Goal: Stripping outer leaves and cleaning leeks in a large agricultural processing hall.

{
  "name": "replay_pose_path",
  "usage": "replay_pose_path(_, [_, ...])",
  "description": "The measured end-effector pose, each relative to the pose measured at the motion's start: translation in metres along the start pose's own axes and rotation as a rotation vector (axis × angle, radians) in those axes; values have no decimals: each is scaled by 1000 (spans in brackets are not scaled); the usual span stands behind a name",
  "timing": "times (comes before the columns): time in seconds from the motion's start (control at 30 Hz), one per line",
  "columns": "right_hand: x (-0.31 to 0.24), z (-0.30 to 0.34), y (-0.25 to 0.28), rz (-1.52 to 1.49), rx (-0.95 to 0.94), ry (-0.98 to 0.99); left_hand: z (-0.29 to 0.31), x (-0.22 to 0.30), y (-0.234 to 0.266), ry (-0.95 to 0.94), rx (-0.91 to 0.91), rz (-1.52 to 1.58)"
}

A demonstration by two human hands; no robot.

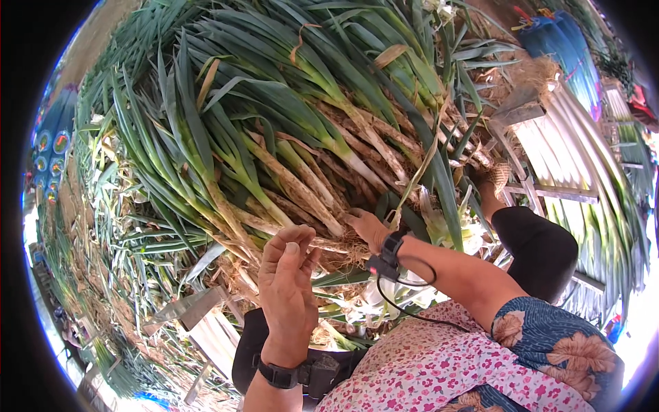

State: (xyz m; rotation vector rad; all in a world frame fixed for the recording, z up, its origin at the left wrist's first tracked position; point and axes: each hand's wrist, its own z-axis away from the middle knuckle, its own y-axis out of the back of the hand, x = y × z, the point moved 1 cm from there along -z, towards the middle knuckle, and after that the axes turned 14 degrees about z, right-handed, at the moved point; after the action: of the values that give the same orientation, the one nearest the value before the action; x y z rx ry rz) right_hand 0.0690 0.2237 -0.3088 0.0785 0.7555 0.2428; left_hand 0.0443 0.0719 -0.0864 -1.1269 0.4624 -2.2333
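Hands: our left hand is raised in front of us, fingers loosely curled and open, holding nothing; our right hand reaches forward and rests on the root end of a leek, fingers laid over it, though we cannot tell how firmly it grips.
Wrists: we wear a black band on the left wrist and a small black device with a thin cable on the right.
Leeks: we see a big pile of leeks just ahead of both hands, muddy pale stalks and roots pointing toward us, long green leaves fanning away to the top and left.
Near the hands: trimmed leaves and scraps lie thick on the ground to our left.
Right side: cleaned white leeks lie in rows on a slatted rack.
Clothing: we wear a floral top.
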Motion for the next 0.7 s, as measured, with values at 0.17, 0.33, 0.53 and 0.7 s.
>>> replay_pose_path(0.17, [-31,10,22,58,-287,84,-5,2,9,-25,17,24])
replay_pose_path(0.33, [-70,49,57,-414,-301,-175,-5,5,12,-82,24,57])
replay_pose_path(0.53, [-83,50,97,646,-32,640,-7,30,19,-196,70,115])
replay_pose_path(0.7, [-143,110,107,90,-137,347,-4,71,47,-388,94,272])
